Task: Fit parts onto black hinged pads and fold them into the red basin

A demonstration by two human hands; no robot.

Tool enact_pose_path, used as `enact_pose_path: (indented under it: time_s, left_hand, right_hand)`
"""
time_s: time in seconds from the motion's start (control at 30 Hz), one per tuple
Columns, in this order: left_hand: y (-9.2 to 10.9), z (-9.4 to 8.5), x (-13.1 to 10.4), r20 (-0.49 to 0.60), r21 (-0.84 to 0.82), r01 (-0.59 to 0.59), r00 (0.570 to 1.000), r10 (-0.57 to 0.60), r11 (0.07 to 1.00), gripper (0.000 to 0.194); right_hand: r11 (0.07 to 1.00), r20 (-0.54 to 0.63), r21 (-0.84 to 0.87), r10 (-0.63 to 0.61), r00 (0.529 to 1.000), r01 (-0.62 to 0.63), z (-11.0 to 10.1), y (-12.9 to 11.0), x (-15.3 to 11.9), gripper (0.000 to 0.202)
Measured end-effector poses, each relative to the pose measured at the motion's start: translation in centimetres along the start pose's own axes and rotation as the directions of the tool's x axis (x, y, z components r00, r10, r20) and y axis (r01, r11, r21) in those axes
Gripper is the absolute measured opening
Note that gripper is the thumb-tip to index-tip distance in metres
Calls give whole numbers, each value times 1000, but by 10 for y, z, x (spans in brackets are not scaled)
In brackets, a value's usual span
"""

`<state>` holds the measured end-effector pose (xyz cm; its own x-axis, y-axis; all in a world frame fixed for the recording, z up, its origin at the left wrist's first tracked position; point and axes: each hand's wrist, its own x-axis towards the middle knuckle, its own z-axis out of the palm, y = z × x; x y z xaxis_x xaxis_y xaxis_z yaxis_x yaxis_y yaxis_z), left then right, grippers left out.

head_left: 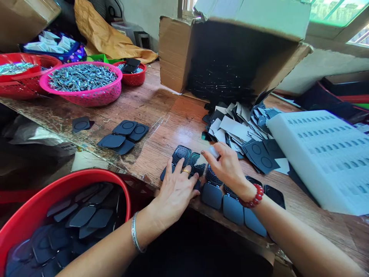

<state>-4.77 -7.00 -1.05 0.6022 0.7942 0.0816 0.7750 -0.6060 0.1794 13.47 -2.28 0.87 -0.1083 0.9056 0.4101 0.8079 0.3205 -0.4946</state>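
My left hand lies with its fingers spread over the near edge of a small black hinged case, at the table's front edge. Close by, my right hand is closed on a small whitish object, mostly hidden by the fingers; its kind is unclear. A pale pointed piece shows below it, over a second black case with a ridged inside. Several more cases stand opened in a row under and beside my right wrist, with smooth dark lids toward me.
A cardboard box lies on its side behind loose black and white cards. White foam trays stand at right. Closed cases lie left of my hands. A red tub of cases is below; a pink basket holds metal parts.
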Motion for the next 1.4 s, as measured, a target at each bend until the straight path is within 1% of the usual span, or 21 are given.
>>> enact_pose_path:
  time_s: [0.13, 0.23, 0.37, 0.5, 0.57, 0.6, 0.67, 0.73, 0.8, 0.87, 0.93, 1.0, 1.07, 1.23, 1.33, 1.4]
  left_hand:
    - [0, 0, 0, 4, 10, 1, 1000, -1, 1000, 47]
    - [1, -3, 2, 39, 8, 14, 999, -14, 1000, 47]
    - [0, -6, 4, 84, -2, 22, 996, -22, 1000, 49]
    - [0, -3, 4, 66, -22, 20, 998, -19, 1000, 47]
    - [0, -1, 3, 43, -30, 23, 999, -22, 999, 47]
    - [1, 0, 2, 33, -34, 28, 999, -27, 999, 46]
    - [2, 1, 1, 10, -48, 35, 999, -35, 998, 45]
    - [1, 1, -1, -22, -80, 32, 999, -34, 996, 46]
    - [-4, -4, -2, -59, -116, 44, 997, -51, 992, 47]
    - [-11, -10, -2, -77, -129, 95, 991, -106, 987, 47]
    - [-20, -17, -2, -73, -114, 170, 981, -179, 979, 44]
    - [-29, -20, -4, -45, -88, 224, 972, -229, 971, 42]
    - [-35, -20, -6, -7, -62, 248, 968, -249, 967, 42]
    - [-35, -14, -8, 26, 9, 244, 969, -244, 970, 43]
    - [-34, -14, -7, 31, 37, 232, 972, -233, 972, 43]
    - [-34, -15, -7, 14, 52, 222, 975, -223, 974, 44]
  right_hand:
    - [1000, -28, -17, -15, 999, 14, 13, 0, 13, 37]
    - [999, -55, -45, -18, 998, 15, 15, 7, 23, 36]
    - [996, -70, -86, -4, 998, -2, 9, 16, 28, 36]
    - [995, -66, -99, 21, 998, -27, -3, 23, 21, 35]
    - [993, -63, -81, 81, 995, -86, -10, 27, 16, 36]
    - [988, -55, -53, 143, 988, -146, -13, 29, 14, 37]
    - [953, -16, 32, 301, 954, -300, -19, 34, 10, 39]
    - [901, 36, 107, 419, 907, -420, -23, 39, 9, 40]
    - [859, 76, 185, 472, 878, -478, -23, 41, 10, 41]
    - [816, 105, 284, 495, 862, -503, -20, 39, 13, 41]
    - [801, 104, 334, 492, 864, -496, -12, 34, 17, 40]
    - [843, 63, 294, 454, 889, -451, -2, 27, 23, 42]
    - [883, 24, 233, 413, 910, -407, 9, 22, 29, 43]
    - [925, -42, 146, 360, 932, -351, 29, 15, 43, 42]
    - [944, -66, 101, 322, 945, -314, 35, 14, 47, 42]
    - [955, -74, 73, 293, 953, -288, 37, 13, 47, 41]
